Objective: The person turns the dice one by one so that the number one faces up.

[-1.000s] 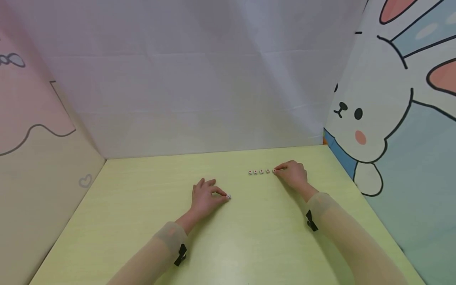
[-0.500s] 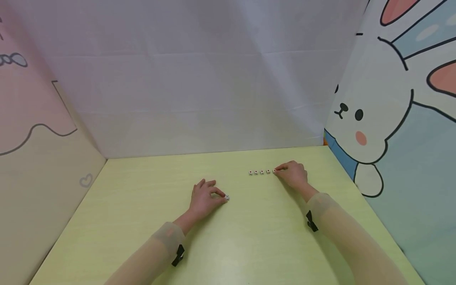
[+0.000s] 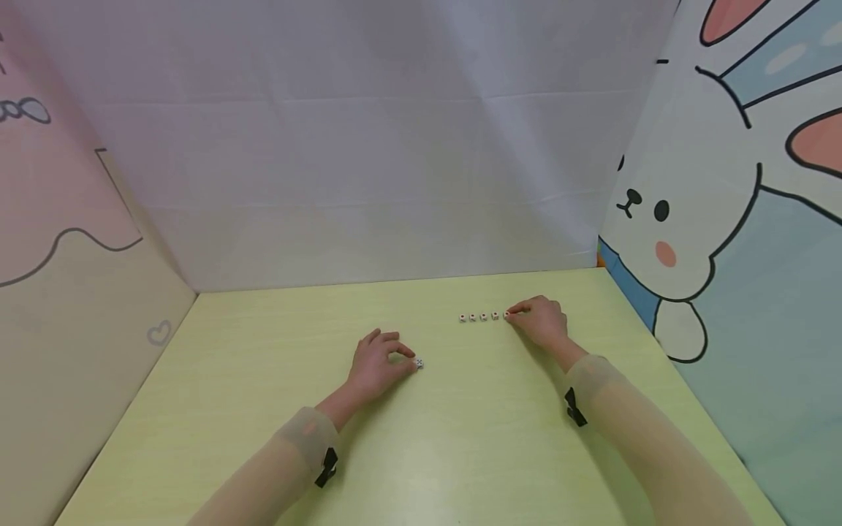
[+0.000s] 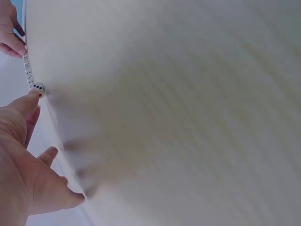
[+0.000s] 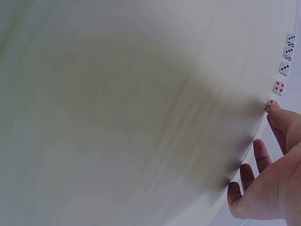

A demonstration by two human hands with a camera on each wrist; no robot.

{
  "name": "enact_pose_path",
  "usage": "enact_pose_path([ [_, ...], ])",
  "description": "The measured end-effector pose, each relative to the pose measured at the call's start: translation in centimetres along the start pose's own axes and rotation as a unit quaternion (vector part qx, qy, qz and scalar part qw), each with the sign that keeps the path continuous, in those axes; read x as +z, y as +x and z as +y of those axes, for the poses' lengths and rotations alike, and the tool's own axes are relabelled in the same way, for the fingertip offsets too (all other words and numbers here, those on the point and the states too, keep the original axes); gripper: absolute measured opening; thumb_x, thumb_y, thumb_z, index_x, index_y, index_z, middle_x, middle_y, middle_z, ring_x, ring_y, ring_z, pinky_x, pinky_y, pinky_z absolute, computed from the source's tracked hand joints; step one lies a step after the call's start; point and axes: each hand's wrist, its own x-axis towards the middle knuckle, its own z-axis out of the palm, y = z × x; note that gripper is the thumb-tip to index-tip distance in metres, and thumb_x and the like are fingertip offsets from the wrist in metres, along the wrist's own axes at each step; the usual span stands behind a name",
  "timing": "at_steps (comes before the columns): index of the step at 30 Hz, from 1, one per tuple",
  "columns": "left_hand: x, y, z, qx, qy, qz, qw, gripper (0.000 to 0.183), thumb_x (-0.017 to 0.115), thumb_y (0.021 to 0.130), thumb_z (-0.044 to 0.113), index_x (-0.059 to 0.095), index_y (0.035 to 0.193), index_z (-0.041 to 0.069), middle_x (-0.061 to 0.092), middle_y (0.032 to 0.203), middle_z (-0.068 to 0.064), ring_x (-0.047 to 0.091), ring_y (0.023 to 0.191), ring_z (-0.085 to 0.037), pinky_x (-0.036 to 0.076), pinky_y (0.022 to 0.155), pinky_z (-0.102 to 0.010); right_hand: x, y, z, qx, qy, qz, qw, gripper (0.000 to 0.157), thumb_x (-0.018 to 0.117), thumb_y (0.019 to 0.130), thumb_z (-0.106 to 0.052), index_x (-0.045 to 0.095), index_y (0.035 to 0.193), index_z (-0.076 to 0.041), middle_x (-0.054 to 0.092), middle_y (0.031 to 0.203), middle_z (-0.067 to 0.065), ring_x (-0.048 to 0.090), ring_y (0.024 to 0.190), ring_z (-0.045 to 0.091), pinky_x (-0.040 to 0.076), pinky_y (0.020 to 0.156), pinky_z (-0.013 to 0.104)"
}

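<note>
My left hand [image 3: 376,369] pinches a small white die [image 3: 419,363] between thumb and forefinger at mid-table, its other fingers spread. A face with black pips points up at the head camera; in the left wrist view the same die [image 4: 39,90] also shows a red pip. Further back and to the right, my right hand [image 3: 541,321] pinches the rightmost die of a straight row. Thumb and finger partly cover that die [image 5: 271,104], which shows red pips. The other dice of the row [image 3: 483,317] lie to its left with small gaps, each with a red pip towards the head camera.
The pale yellow tabletop [image 3: 263,351] spreads around both hands. A white cloth wall [image 3: 368,183] stands along the back edge. Printed panels flank the table, a rabbit panel [image 3: 697,241] on the right and a pink and cream panel [image 3: 66,314] on the left.
My left hand has shifted slightly left and turned its die, so a pipped face now shows plainly to the head camera. The right hand and the row have stayed put.
</note>
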Motion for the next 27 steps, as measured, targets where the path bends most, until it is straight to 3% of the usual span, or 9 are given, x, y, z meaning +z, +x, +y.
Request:
enact_pose_path([
  [14,-0.8,1.0,0.9,0.031,0.107,-0.034,0.9932,0.013,0.08,0.089,0.038,0.08,0.095,0.026,0.058,0.143,-0.011,0.032,0.147,-0.044,0.02,0.12,-0.062,0.0,0.3,0.1,0.002,0.0,0.002,1.0,0.03,0.069,0.098,-0.035,0.079,0.117,-0.014,0.062,0.133,0.018,0.05,0.123,0.048,0.039,0.097,0.064],
  [27,-0.6,0.7,1.5,0.04,0.124,-0.044,0.9905,0.012,0.081,0.088,0.035,0.08,0.093,0.025,0.059,0.142,-0.013,0.034,0.146,-0.045,0.023,0.12,-0.059,0.1,-0.2,0.0,0.0,-0.007,0.001,1.0,0.029,0.069,0.099,-0.034,0.079,0.117,-0.014,0.061,0.134,0.02,0.048,0.124,0.049,0.039,0.097,0.065],
])
